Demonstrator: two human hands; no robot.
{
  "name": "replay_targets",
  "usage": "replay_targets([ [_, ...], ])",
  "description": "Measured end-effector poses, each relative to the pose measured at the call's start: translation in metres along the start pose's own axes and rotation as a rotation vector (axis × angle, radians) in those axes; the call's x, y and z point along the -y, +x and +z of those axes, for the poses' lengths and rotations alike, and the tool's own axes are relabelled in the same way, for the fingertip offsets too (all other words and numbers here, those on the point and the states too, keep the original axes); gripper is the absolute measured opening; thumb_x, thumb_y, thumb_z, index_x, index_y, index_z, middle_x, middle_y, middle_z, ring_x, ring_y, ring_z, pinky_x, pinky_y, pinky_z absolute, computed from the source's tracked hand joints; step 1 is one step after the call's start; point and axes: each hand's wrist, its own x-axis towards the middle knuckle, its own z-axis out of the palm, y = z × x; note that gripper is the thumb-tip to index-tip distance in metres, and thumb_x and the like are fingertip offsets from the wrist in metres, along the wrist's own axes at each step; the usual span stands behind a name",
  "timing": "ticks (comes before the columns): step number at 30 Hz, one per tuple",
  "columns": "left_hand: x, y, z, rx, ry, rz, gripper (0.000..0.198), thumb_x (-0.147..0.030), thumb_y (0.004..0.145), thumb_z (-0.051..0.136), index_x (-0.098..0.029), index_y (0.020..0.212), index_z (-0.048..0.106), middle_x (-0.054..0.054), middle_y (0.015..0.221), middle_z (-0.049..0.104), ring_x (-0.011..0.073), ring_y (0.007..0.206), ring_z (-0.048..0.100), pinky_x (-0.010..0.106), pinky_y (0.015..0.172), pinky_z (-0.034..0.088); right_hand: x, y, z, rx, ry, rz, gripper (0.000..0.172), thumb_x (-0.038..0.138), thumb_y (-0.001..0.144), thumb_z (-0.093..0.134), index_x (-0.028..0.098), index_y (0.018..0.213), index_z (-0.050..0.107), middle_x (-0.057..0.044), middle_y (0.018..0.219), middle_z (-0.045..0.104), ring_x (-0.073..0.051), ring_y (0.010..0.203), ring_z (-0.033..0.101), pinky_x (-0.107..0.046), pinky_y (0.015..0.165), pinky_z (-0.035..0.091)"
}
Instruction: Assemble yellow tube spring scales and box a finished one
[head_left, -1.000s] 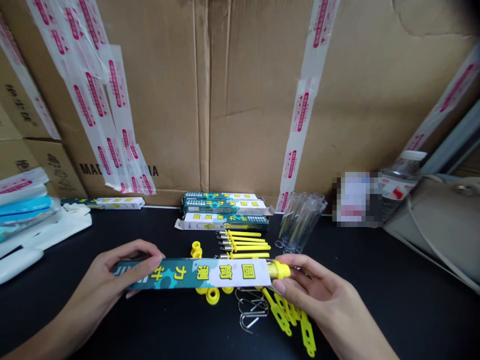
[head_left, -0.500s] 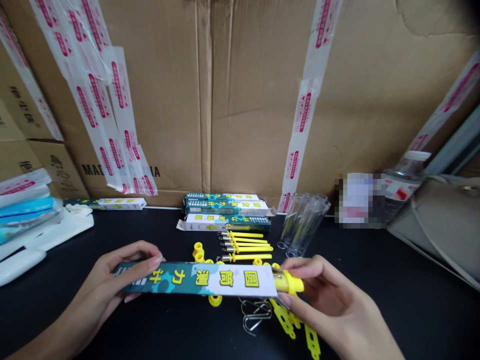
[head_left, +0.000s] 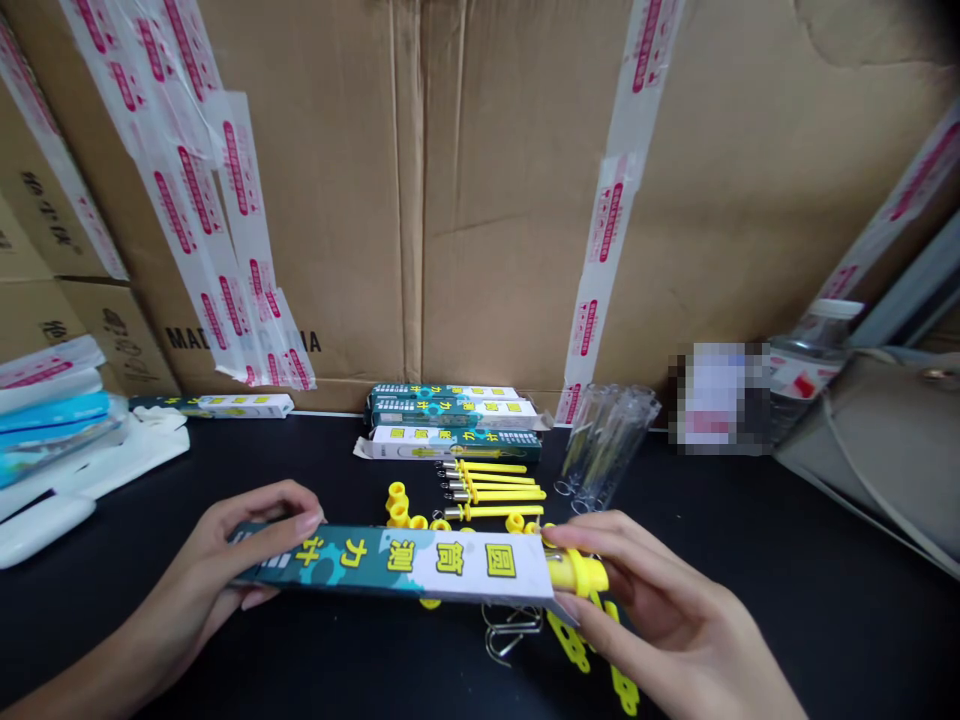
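Observation:
A slim green-and-white cardboard box (head_left: 405,562), printed with large yellow characters, lies level across both hands. My left hand (head_left: 259,545) is closed round its left end, thumb on top. At the opposite, open end, my right hand (head_left: 645,600) pinches the box edges between forefinger and thumb. From that opening sticks out a spring scale (head_left: 577,574), showing its yellow cap and a bit of clear tube; the rest is hidden inside. Beyond the box lie yellow rods with metal springs (head_left: 491,490) and yellow caps (head_left: 397,505). Metal hooks (head_left: 511,632) and flat yellow pieces (head_left: 568,642) lie nearer me.
Several similar boxes (head_left: 454,410) are stacked against a large taped carton (head_left: 495,200), with another box (head_left: 247,405) to their left. Clear tubes (head_left: 609,445) stand at the back right, near a bottle (head_left: 802,370) and a grey bag (head_left: 877,440). Plastic packets (head_left: 52,420) lie at left.
My right forefinger and thumb have shifted left from the yellow cap onto the box's open end. A flap at its lower edge now shows bent outward. My left hand has barely moved.

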Motion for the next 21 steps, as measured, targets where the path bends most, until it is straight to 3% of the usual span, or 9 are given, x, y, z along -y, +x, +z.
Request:
replay_targets([
  [6,-0.002,-0.001,0.002,-0.006,0.032,-0.004,0.045,-0.059,0.062,0.090,-0.021,0.071,0.069,-0.003,0.065,0.050,0.0108,0.057,0.038,0.015,0.044,0.028,0.003,0.000,-0.003,0.038,0.027,0.089,0.032,0.052,0.078,0.086,0.032,0.103,0.087,-0.008,0.110,0.074,-0.025,0.099,0.074,-0.026,0.079,0.064],
  [9,-0.001,0.000,0.001,0.000,0.036,0.006,0.044,-0.060,0.063,0.088,-0.021,0.070,0.070,-0.003,0.065,0.050,0.0105,0.056,0.038,0.014,0.044,0.028,0.002,0.000,-0.003,0.016,0.078,0.141,0.036,0.052,0.074,0.089,0.030,0.102,0.086,-0.009,0.113,0.077,-0.027,0.099,0.075,-0.031,0.083,0.065],
  [16,0.001,0.003,-0.001,0.062,0.051,-0.050,0.042,-0.060,0.063,0.087,-0.021,0.071,0.073,-0.002,0.064,0.051,0.0101,0.055,0.039,0.014,0.046,0.026,0.001,0.003,-0.002,-0.028,0.138,0.182,0.030,0.041,0.058,0.101,0.024,0.073,0.081,-0.004,0.080,0.079,-0.023,0.074,0.077,-0.027,0.068,0.065],
  [18,-0.003,-0.001,0.003,0.061,0.066,-0.069,0.040,-0.059,0.061,0.087,-0.022,0.070,0.076,-0.001,0.064,0.055,0.0102,0.054,0.041,0.015,0.045,0.025,0.000,0.004,-0.006,-0.004,0.117,0.192,0.029,0.038,0.056,0.102,0.025,0.068,0.079,-0.003,0.077,0.079,-0.023,0.074,0.077,-0.027,0.068,0.065],
  [21,-0.012,-0.010,0.008,0.036,0.088,-0.069,0.035,-0.056,0.061,0.084,-0.024,0.073,0.082,0.001,0.066,0.063,0.0122,0.054,0.046,0.017,0.044,0.028,-0.001,0.006,-0.012,0.041,0.024,0.091,0.023,0.032,0.060,0.100,0.025,0.063,0.078,-0.004,0.077,0.078,-0.023,0.077,0.076,-0.025,0.068,0.065],
])
